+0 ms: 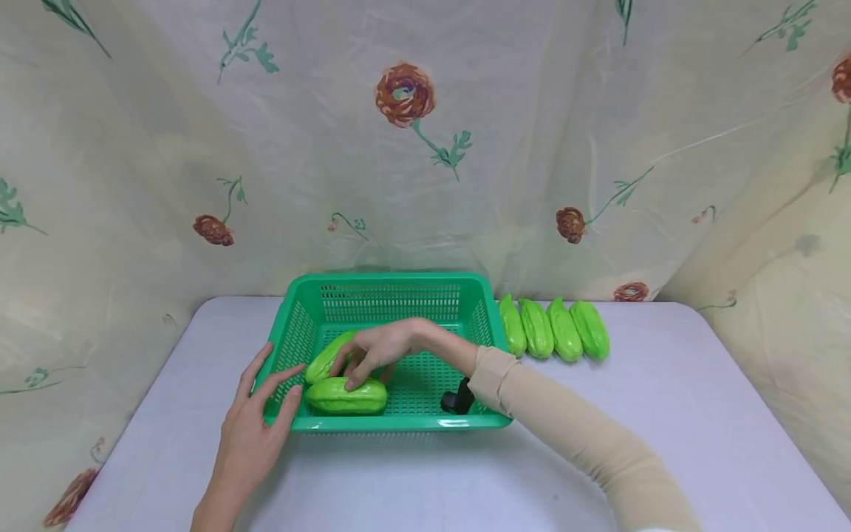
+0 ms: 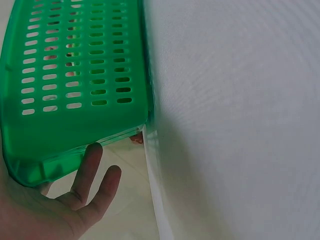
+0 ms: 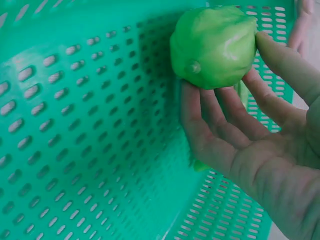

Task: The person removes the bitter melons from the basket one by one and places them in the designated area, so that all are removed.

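Inside a green perforated plastic basket (image 1: 392, 423), my right hand (image 1: 382, 351) holds a light-green ridged gourd (image 1: 347, 397) near the front left corner. In the right wrist view, the fingers curl under this gourd (image 3: 215, 47) and the thumb lies against its side. A second gourd (image 1: 326, 360) lies slanted just behind it, partly hidden by the hand. My left hand (image 1: 255, 428) grips the basket's left front rim, with thumb and a finger over the edge. Other left fingers (image 2: 90, 175) show outside by the basket's end wall (image 2: 75, 130) in the left wrist view.
Several more green gourds (image 1: 565, 332) lie in a row on the white table (image 1: 638, 414), right of the basket. A black device (image 1: 457, 399) shows by the right wrist. Flowered cloth (image 1: 505, 148) hangs behind the table and along both sides.
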Demonstrator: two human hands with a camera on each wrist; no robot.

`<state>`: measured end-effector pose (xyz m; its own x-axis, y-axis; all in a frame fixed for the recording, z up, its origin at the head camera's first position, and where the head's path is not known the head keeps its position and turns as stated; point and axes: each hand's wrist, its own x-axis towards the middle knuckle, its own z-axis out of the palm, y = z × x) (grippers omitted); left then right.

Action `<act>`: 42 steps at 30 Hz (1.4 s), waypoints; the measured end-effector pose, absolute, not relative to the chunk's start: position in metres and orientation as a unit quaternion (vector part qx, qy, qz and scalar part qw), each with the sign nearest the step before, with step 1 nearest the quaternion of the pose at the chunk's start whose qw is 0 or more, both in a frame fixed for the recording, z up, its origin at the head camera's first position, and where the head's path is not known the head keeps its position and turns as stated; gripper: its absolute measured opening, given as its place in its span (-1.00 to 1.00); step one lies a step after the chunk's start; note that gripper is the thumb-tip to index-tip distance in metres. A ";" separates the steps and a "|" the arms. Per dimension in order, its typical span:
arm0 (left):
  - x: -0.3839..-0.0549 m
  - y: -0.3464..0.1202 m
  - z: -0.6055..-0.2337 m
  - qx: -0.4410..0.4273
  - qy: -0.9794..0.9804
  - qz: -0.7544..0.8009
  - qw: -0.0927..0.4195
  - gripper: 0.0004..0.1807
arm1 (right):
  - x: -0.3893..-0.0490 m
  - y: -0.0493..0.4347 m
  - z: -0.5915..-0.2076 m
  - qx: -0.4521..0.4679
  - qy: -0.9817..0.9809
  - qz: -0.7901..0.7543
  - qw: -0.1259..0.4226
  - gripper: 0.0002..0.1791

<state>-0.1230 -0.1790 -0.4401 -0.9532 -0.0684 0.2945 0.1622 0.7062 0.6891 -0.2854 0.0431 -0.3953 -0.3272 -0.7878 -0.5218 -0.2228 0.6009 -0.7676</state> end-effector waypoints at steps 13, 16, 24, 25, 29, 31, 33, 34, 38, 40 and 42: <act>-0.123 -0.180 -0.440 -0.027 -0.910 -0.383 0.154 -0.64 | -0.290 0.053 -0.380 -0.344 0.760 -0.326 0.444 -0.45; -0.123 -0.180 -0.440 -0.026 -0.911 -0.382 0.153 -0.64 | -0.290 0.055 -0.376 -0.348 0.758 -0.340 0.434 -0.46; -0.125 -0.180 -0.441 -0.028 -0.910 -0.383 0.154 -0.63 | -0.290 0.062 -0.366 -0.345 0.754 -0.363 0.424 -0.55; -0.125 -0.180 -0.441 -0.027 -0.910 -0.384 0.154 -0.63 | -0.290 0.063 -0.365 -0.344 0.755 -0.364 0.423 -0.55; -0.126 -0.179 -0.441 -0.026 -0.911 -0.384 0.151 -0.63 | -0.288 0.066 -0.361 -0.340 0.757 -0.366 0.422 -0.55; -0.125 -0.179 -0.441 -0.025 -0.911 -0.384 0.150 -0.63 | -0.287 0.067 -0.359 -0.339 0.757 -0.368 0.420 -0.56; -0.125 -0.179 -0.441 -0.025 -0.911 -0.384 0.150 -0.63 | -0.285 0.069 -0.356 -0.338 0.759 -0.370 0.416 -0.56; -0.125 -0.179 -0.441 -0.024 -0.911 -0.384 0.151 -0.63 | -0.284 0.069 -0.354 -0.338 0.760 -0.370 0.414 -0.56; -0.124 -0.179 -0.442 -0.025 -0.911 -0.382 0.152 -0.64 | -0.282 0.074 -0.345 -0.336 0.766 -0.374 0.401 -0.55; -0.124 -0.179 -0.442 -0.025 -0.911 -0.381 0.154 -0.64 | -0.281 0.076 -0.341 -0.335 0.767 -0.377 0.396 -0.54; -0.124 -0.179 -0.442 -0.025 -0.911 -0.380 0.156 -0.64 | -0.279 0.079 -0.337 -0.336 0.769 -0.381 0.388 -0.54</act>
